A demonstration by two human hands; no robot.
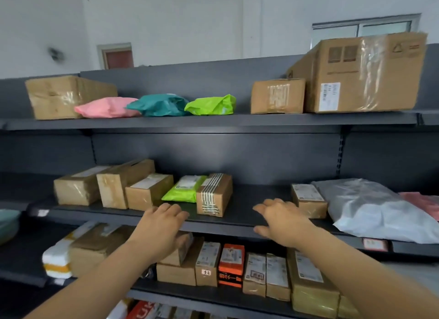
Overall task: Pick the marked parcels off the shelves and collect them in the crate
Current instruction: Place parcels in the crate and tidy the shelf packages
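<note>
Dark grey shelves (pixel 237 220) hold parcels on several levels. My left hand (pixel 164 223) reaches out at the front edge of the middle shelf, fingers relaxed, holding nothing, just below a green mailer bag (pixel 183 189) and left of a small striped-tape box (pixel 213 195). My right hand (pixel 282 220) hovers empty with loose fingers over the bare shelf stretch, left of a small labelled box (pixel 308 201). No crate is in view. I cannot tell which parcels are marked.
The top shelf carries a big carton (pixel 363 73), a smaller box (pixel 278 96), pink (pixel 107 108), teal (pixel 159 104) and green bags (pixel 211 104). A grey poly bag (pixel 375 209) lies at the right. Upright boxes, one orange (pixel 231 265), fill the lower shelf.
</note>
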